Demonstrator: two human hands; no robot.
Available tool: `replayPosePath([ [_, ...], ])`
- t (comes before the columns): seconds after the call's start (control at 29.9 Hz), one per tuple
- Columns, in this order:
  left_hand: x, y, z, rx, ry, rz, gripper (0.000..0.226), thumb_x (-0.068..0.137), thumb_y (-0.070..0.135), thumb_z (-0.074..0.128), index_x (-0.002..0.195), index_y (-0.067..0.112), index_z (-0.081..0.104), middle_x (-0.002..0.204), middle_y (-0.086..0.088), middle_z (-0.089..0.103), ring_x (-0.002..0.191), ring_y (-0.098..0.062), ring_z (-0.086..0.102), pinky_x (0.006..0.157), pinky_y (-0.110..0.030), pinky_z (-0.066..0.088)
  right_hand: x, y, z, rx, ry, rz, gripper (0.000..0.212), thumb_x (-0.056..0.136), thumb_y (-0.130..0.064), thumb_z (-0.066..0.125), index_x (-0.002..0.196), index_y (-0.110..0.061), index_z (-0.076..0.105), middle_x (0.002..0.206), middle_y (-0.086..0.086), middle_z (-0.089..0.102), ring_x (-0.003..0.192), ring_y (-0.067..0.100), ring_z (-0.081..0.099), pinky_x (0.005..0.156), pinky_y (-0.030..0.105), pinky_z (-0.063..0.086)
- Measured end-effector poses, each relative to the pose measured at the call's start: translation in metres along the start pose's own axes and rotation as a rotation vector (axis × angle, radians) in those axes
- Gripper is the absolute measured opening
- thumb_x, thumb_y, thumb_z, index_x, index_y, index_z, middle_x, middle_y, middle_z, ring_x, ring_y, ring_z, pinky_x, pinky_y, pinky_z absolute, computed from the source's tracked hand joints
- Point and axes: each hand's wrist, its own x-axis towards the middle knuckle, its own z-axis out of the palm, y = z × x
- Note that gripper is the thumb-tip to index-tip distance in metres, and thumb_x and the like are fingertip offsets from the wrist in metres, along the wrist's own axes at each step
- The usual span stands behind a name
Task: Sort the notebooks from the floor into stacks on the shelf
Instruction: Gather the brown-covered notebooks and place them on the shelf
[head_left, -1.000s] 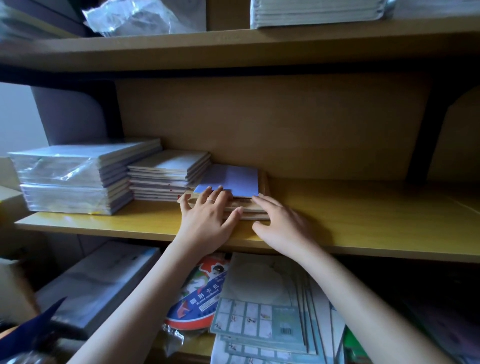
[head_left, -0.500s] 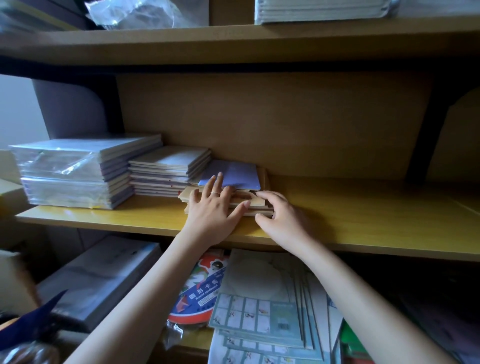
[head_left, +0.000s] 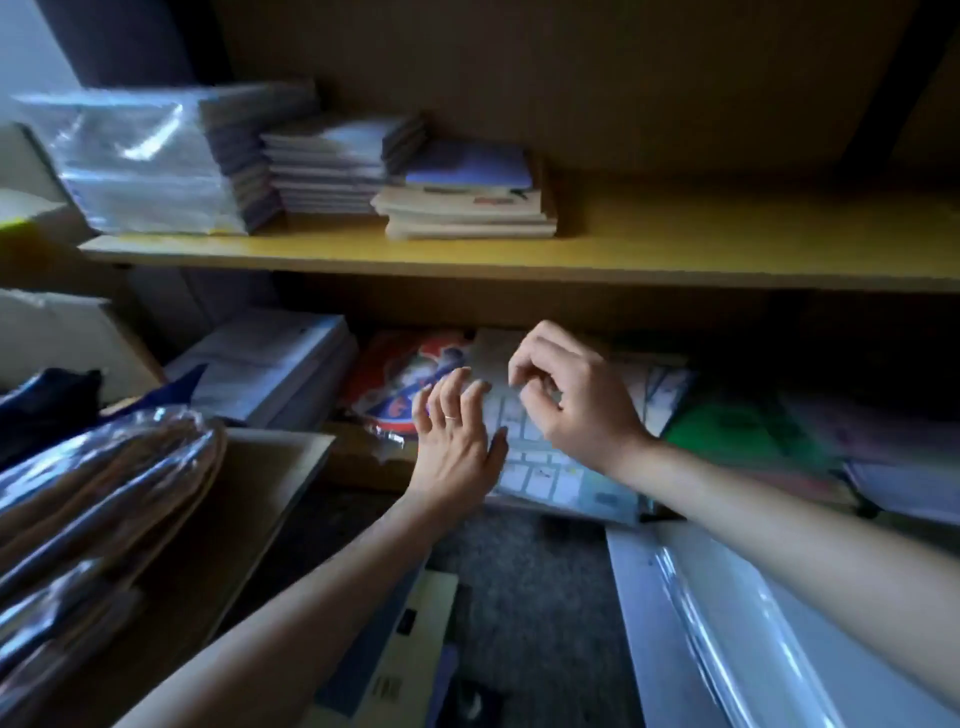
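Note:
On the yellow shelf (head_left: 701, 244) sits a low stack of tan notebooks (head_left: 467, 215) with a blue notebook (head_left: 470, 165) on top. To its left stands a taller stack of grey notebooks (head_left: 332, 166), then a plastic-wrapped pack (head_left: 150, 166). Both my hands hang in the air below the shelf's front edge, holding nothing. My left hand (head_left: 457, 441) has its fingers spread and relaxed. My right hand (head_left: 571, 400) has its fingers loosely curled. More notebooks (head_left: 395, 654) lie on the grey floor between my forearms.
The lower shelf holds a white paper pack (head_left: 270, 364), a red round packet (head_left: 400, 384), sheets with a printed grid (head_left: 561, 478) and green covers (head_left: 737, 421). A cardboard box (head_left: 249, 519) with wrapped brown items (head_left: 88, 499) stands at left. A wrapped white pack (head_left: 737, 634) lies at lower right.
Both hands have let go of the tan stack and dropped below the shelf edge. The view has tilted downward, showing the floor and the box.

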Motion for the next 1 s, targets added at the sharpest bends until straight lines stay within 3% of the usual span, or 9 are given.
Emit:
replayPosePath([
  [0.13, -0.088, -0.006, 0.014, -0.066, -0.289, -0.256, 0.062, 0.068, 0.029, 0.059, 0.123, 0.009, 0.039, 0.131, -0.021, 0.042, 0.121, -0.037, 0.038, 0.097, -0.043, 0.025, -0.076, -0.007, 0.018, 0.106, -0.254, 0.24, 0.019, 0.076, -0.005, 0.047, 0.075, -0.02, 0.058, 0.077, -0.014, 0.049, 0.064, 0.004, 0.048, 0.059, 0.025, 0.037],
  [0.33, -0.19, -0.016, 0.008, 0.119, -0.738, -0.601, 0.081, 0.081, 0.043, 0.065, 0.144, 0.011, 0.026, 0.152, -0.017, 0.019, 0.14, -0.035, 0.018, 0.109, -0.048, 0.017, -0.159, -0.011, 0.036, 0.358, -0.56, 0.742, 0.037, 0.083, 0.007, 0.048, 0.07, -0.026, 0.062, 0.073, -0.01, 0.062, 0.059, -0.007, 0.054, 0.06, 0.012, 0.038],
  [0.5, -0.226, -0.034, 0.011, 0.256, -0.759, -0.646, 0.066, 0.068, 0.028, 0.081, 0.119, -0.006, 0.056, 0.118, -0.037, 0.054, 0.102, -0.055, 0.055, 0.081, -0.064, 0.044, -0.194, -0.01, 0.046, 0.398, -0.678, 0.852, 0.044, 0.084, 0.01, 0.048, 0.071, -0.029, 0.062, 0.076, -0.012, 0.064, 0.067, -0.01, 0.057, 0.067, 0.009, 0.041],
  [0.6, -0.227, -0.035, 0.008, 0.42, -0.811, -0.531, 0.059, 0.067, 0.024, 0.08, 0.116, -0.001, 0.06, 0.11, -0.034, 0.059, 0.091, -0.049, 0.061, 0.072, -0.052, 0.051, -0.206, -0.012, 0.053, 0.411, -0.693, 0.881, 0.045, 0.084, 0.01, 0.048, 0.071, -0.031, 0.062, 0.076, -0.013, 0.064, 0.068, -0.007, 0.057, 0.071, 0.013, 0.043],
  [0.74, -0.202, -0.035, -0.001, 0.454, -0.921, -0.401, 0.055, 0.091, 0.021, 0.057, 0.137, 0.0, 0.035, 0.124, -0.03, 0.05, 0.104, -0.037, 0.06, 0.08, -0.038, 0.051, -0.21, -0.016, 0.057, 0.398, -0.732, 0.89, 0.044, 0.085, 0.007, 0.049, 0.071, -0.032, 0.062, 0.076, -0.013, 0.063, 0.074, 0.0, 0.058, 0.074, 0.02, 0.043],
  [0.84, -0.188, -0.026, -0.009, 0.583, -1.007, -0.241, 0.055, 0.066, 0.029, 0.081, 0.11, 0.0, 0.066, 0.067, -0.014, 0.068, 0.051, -0.017, 0.065, 0.043, -0.022, 0.045, -0.207, -0.024, 0.056, 0.392, -0.757, 0.88, 0.044, 0.085, 0.006, 0.049, 0.071, -0.034, 0.062, 0.072, -0.015, 0.063, 0.067, -0.009, 0.057, 0.067, 0.013, 0.041],
  [0.87, -0.187, -0.025, -0.01, 0.6, -1.1, -0.215, 0.055, 0.076, 0.026, 0.074, 0.121, -0.003, 0.059, 0.072, -0.014, 0.07, 0.057, -0.017, 0.067, 0.047, -0.023, 0.047, -0.205, -0.026, 0.055, 0.395, -0.756, 0.886, 0.044, 0.085, 0.005, 0.049, 0.071, -0.034, 0.062, 0.07, -0.015, 0.063, 0.063, -0.011, 0.056, 0.064, 0.012, 0.04],
  [0.94, -0.186, -0.029, -0.001, 0.59, -1.031, -0.106, 0.051, 0.098, 0.007, 0.037, 0.143, -0.009, 0.019, 0.107, -0.018, 0.066, 0.091, -0.025, 0.068, 0.07, -0.032, 0.052, -0.203, -0.03, 0.053, 0.41, -0.754, 0.905, 0.043, 0.086, 0.005, 0.049, 0.073, -0.033, 0.063, 0.069, -0.014, 0.063, 0.06, -0.012, 0.055, 0.062, 0.012, 0.039],
  [1.0, -0.169, -0.025, -0.005, 0.555, -0.976, -0.083, 0.052, 0.099, -0.001, 0.025, 0.146, -0.004, 0.004, 0.115, -0.014, 0.063, 0.1, -0.026, 0.064, 0.075, -0.033, 0.05, -0.201, -0.033, 0.051, 0.455, -0.748, 0.921, 0.041, 0.087, 0.007, 0.047, 0.075, -0.03, 0.062, 0.074, -0.012, 0.063, 0.06, -0.012, 0.055, 0.064, 0.011, 0.04],
])
